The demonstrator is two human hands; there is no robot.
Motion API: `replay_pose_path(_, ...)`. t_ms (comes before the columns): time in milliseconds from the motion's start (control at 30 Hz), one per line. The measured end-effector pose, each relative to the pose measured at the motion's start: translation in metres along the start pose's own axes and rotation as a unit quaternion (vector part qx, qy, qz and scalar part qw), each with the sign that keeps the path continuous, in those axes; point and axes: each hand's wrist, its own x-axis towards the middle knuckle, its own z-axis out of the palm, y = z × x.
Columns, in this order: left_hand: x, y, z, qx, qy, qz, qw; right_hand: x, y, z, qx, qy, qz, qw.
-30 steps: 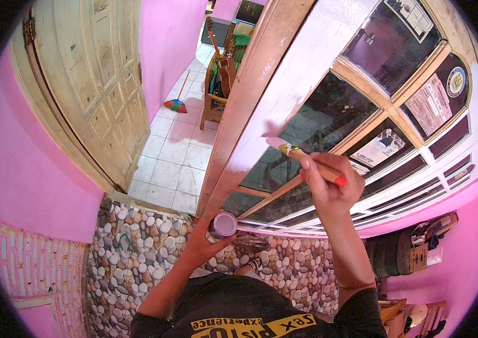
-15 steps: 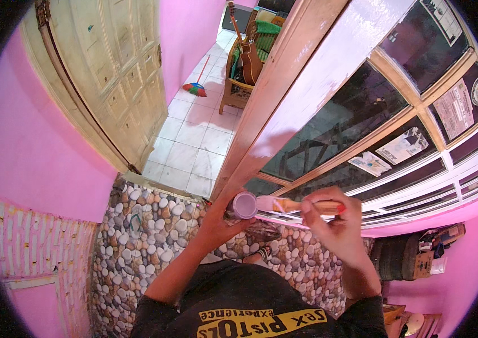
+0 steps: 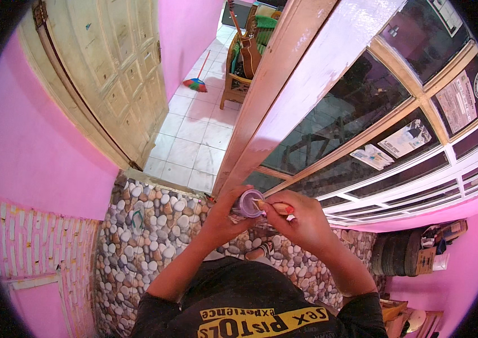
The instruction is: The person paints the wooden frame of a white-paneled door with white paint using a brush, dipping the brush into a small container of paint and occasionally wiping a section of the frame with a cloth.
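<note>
My left hand (image 3: 225, 219) is wrapped round a small cup (image 3: 248, 200) of pale lilac paint, held low beside the door frame. My right hand (image 3: 298, 219) grips a paintbrush (image 3: 274, 208) by its wooden, red-tipped handle, with the brush's head down inside that cup. Above both hands rises a wooden frame post (image 3: 258, 96), whose side face has uneven pale lilac paint (image 3: 332, 79) with bare patches. Beside it is a glazed panel (image 3: 340, 112) with brown wooden bars, stickers on some panes and white-painted bars lower down.
An open cream door (image 3: 98, 79) stands left of a tiled hallway (image 3: 182, 152), where a broom (image 3: 195, 84) and a chair with a guitar (image 3: 247, 59) are seen. A pink wall (image 3: 36, 141), pebble-patterned floor (image 3: 137, 248) and stacked tyres (image 3: 402, 253) surround me; my sandalled foot (image 3: 258, 252) shows below.
My right hand has drawn the brush down and leftward from the painted post into the cup. My left hand, still round the cup, appears further right and slightly higher in the picture.
</note>
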Motion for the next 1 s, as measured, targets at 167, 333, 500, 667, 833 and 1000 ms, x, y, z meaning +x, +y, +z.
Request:
replay_pose_path(167,-0.001,0.003,-0.001,0.018,0.008,0.001,1.000,-0.003,-0.013,-0.011,0.069,0.058,0.044,0.995)
replay_pose_path(333,0.002,0.004,-0.004,0.023,0.014,-0.024,0.999,-0.011,0.006,-0.012,0.159,0.096,0.074,0.980)
replay_pose_path(500,0.005,0.000,-0.002,0.001,0.024,-0.030,0.999,-0.019,0.015,-0.003,0.333,0.152,0.160,0.917)
replay_pose_path(667,0.010,0.001,0.000,-0.002,0.024,-0.041,0.999,-0.023,0.027,0.006,0.356,0.233,0.224,0.877)
replay_pose_path(833,0.015,0.001,0.003,-0.002,0.026,-0.009,1.000,-0.026,0.037,0.010,0.381,0.274,0.239,0.850)
replay_pose_path(1000,0.026,-0.002,0.007,0.005,0.034,0.016,0.999,-0.032,0.036,0.013,0.345,0.309,0.204,0.862)
